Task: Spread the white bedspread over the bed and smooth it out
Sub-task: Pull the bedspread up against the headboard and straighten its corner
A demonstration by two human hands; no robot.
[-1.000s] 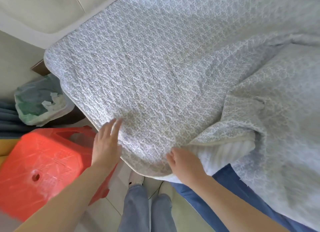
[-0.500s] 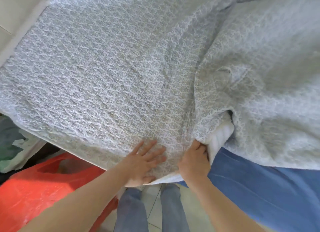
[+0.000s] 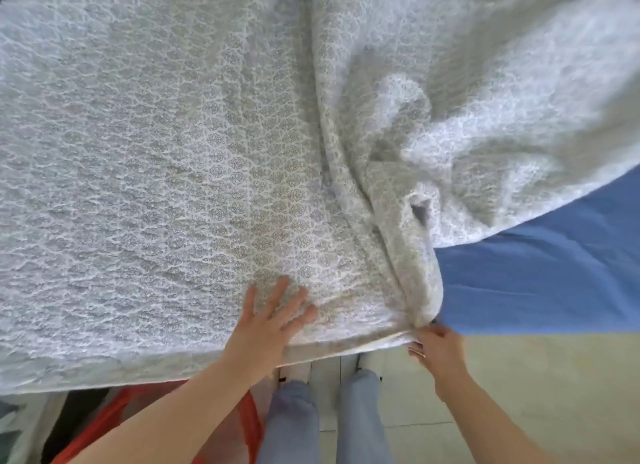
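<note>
The white patterned bedspread [image 3: 173, 151] covers the left and middle of the bed, and its near edge hangs over the bed's side. A thick bunched fold [image 3: 412, 228] runs down its right part. My left hand [image 3: 266, 328] lies flat with spread fingers on the bedspread near its front edge. At the edge of the bed, my right hand [image 3: 434, 345] pinches the bottom tip of the bunched fold. Right of the fold, the blue sheet [image 3: 540, 280] on the bed is bare.
A red plastic stool [image 3: 114, 429] stands on the floor at the lower left, partly under the hanging edge. My legs and white shoes [image 3: 325, 415] stand on the pale tiled floor [image 3: 540, 387] close against the bed.
The view has swung right along the bed. My left hand slid right over the bedspread and stays flat. My right hand has pulled the folded corner down to the bed's edge.
</note>
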